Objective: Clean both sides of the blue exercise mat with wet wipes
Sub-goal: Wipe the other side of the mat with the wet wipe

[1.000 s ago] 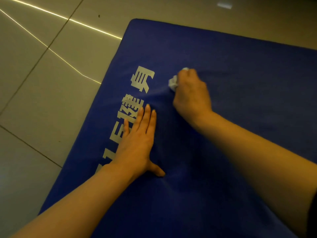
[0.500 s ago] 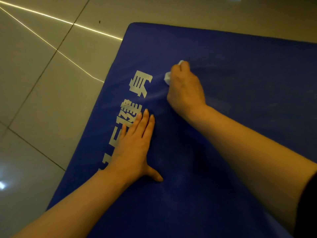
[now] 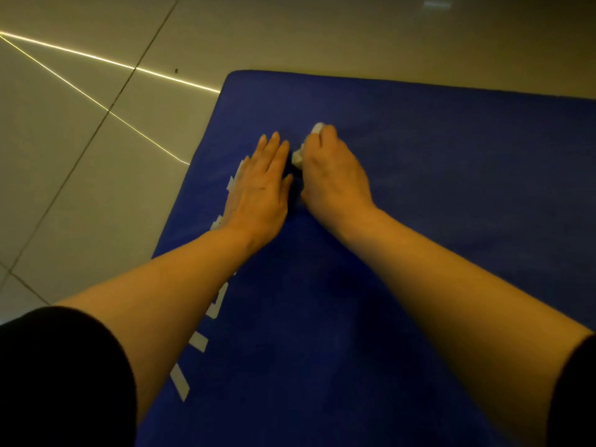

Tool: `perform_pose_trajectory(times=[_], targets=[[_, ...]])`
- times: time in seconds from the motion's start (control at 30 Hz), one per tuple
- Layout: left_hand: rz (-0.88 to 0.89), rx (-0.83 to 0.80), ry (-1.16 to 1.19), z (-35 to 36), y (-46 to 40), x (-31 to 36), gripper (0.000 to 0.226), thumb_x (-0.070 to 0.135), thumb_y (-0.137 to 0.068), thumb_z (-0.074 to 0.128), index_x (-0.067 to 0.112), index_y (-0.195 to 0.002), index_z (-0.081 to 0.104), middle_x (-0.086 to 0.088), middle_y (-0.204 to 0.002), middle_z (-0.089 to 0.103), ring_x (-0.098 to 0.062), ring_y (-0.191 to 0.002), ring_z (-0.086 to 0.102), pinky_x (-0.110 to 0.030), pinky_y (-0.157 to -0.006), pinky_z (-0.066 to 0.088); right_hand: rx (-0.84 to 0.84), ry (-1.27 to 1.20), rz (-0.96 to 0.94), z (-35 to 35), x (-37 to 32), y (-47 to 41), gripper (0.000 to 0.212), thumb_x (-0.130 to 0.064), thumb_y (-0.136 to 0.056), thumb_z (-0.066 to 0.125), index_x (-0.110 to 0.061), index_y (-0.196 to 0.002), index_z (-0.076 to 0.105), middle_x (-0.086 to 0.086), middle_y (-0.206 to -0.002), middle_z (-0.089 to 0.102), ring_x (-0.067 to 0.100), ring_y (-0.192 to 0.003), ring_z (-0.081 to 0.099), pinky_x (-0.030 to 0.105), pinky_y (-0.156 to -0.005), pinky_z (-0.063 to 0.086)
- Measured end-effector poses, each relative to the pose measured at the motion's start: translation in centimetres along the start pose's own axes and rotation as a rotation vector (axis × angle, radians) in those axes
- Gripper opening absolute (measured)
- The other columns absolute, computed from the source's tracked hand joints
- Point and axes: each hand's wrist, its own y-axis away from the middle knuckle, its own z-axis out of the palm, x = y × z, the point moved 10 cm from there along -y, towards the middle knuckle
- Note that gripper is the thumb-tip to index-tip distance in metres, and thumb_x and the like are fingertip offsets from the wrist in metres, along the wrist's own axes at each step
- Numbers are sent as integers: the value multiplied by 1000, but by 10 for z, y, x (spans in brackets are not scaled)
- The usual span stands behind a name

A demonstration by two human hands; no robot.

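The blue exercise mat [image 3: 435, 195] lies flat on the floor and fills the right and lower part of the view. White printed lettering [image 3: 196, 341] runs along its left side, partly hidden under my left arm. My left hand [image 3: 261, 188] presses flat on the mat with straight fingers, over the lettering. Right beside it, my right hand [image 3: 335, 179] grips a crumpled white wet wipe [image 3: 298, 156] against the mat. Bits of the wipe stick out past the fingertips and near the thumb.
Pale glossy floor tiles [image 3: 80, 156] with dark grout lines surround the mat to the left and behind. Bright thin light reflections streak across the tiles at the upper left. The mat's far left corner [image 3: 233, 75] lies just ahead of my hands.
My left hand has slid forward on the mat and now lies beside my right hand. The view has pulled back and shifted forward, showing more of both forearms and black sleeves.
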Motion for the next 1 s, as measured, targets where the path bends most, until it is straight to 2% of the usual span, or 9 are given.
perform_pose_trajectory(times=[0.07,0.27,0.4,0.47,0.53,0.6,0.73,0.87,1.0], targets=[[4,-6,-37,9,-8,-1,54,26,-105,34,14,-153,12,-2,-162,6,-14,-149,-1,-31,-119,-3,37,-3,14,-16,15,4,29,-22,-99,43,-5,-122,44,12,-121,46,27,-98,53,28,-65,32],[0,149,-115,15,-4,1,58,38,-100,21,12,-152,19,-3,-160,17,-18,-148,11,-35,-120,4,187,55,269,-59,97,-11,24,-26,-99,45,-5,-109,52,12,-116,49,26,-97,51,26,-68,30],[11,179,-79,13,-4,-2,56,37,-100,24,11,-151,24,-3,-158,22,-16,-147,15,-36,-121,9,108,45,63,-17,32,-27,23,-9,-94,45,0,-113,54,21,-126,47,33,-108,51,34,-85,43],[8,188,-55,12,-4,-2,55,37,-101,26,13,-150,25,-2,-158,23,-15,-147,16,-36,-121,9,112,19,-23,-7,10,-24,23,-9,-92,53,3,-112,56,22,-117,54,32,-99,55,32,-75,46],[13,189,-61,13,-3,-1,55,36,-101,26,13,-150,24,-3,-158,24,-16,-147,17,-37,-121,11,150,7,11,-19,25,-21,29,-20,-96,51,1,-116,53,16,-108,56,28,-91,55,27,-62,34],[12,198,-81,12,-4,-2,55,36,-101,26,12,-150,25,-4,-157,25,-18,-147,18,-39,-120,13,215,21,108,-38,60,-22,33,-26,-99,46,-1,-119,50,12,-108,53,24,-90,52,23,-64,24],[11,195,-105,13,-3,-1,54,35,-101,26,12,-150,26,-4,-157,25,-18,-146,19,-39,-120,13,275,21,276,-52,86,-38,26,-22,-98,48,0,-111,53,15,-115,50,23,-90,52,20,-68,29],[8,182,-117,13,-3,-1,55,35,-100,25,11,-150,25,-5,-158,24,-19,-147,19,-42,-119,15,168,23,76,-21,30,-42,30,-2,-86,57,8,-114,54,28,-117,53,38,-98,56,34,-78,48],[18,169,-156,16,-4,-1,54,35,-101,23,13,-151,23,-5,-158,22,-21,-147,18,-42,-119,13,185,16,161,-44,65,-35,38,-11,-92,50,3,-126,45,18,-114,49,30,-91,52,26,-66,32]])
